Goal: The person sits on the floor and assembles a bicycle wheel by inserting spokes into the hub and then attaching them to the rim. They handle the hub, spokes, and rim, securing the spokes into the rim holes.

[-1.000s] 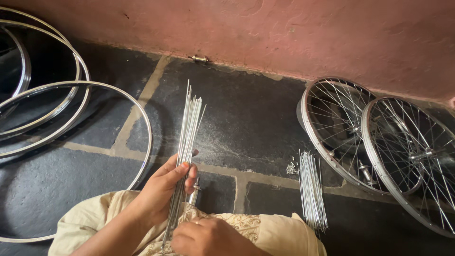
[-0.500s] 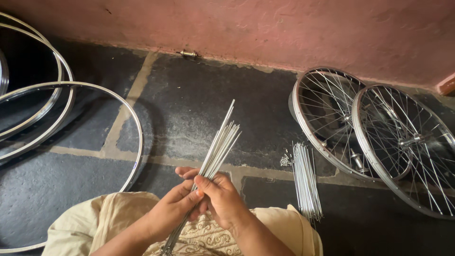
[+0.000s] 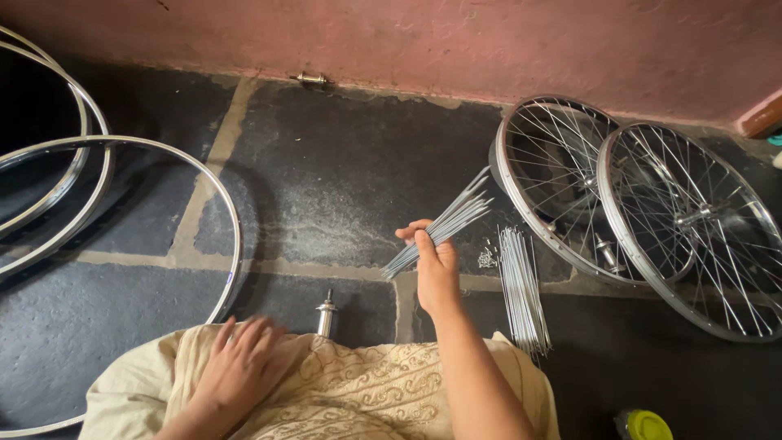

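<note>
— Where do we have the spokes?

— Our right hand (image 3: pixel 437 269) grips the spoke bundle (image 3: pixel 444 228), fanned up toward the spoked wheels (image 3: pixel 635 204). We'd best pinch near its middle to keep it together.

— And the left hand (image 3: pixel 240 367)?

— Open, flat on our cloth-covered lap (image 3: pixel 366 391), near the hub (image 3: pixel 326 314). A yellow-green capped container (image 3: pixel 643 425) sits right of us; no label shows.

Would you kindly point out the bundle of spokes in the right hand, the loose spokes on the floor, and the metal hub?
bundle of spokes (image 3: pixel 456 218), head view, on the fanned upper half.
loose spokes (image 3: pixel 520 285), head view, mid-length of the pile.
metal hub (image 3: pixel 326 314), head view, on its barrel.
</note>
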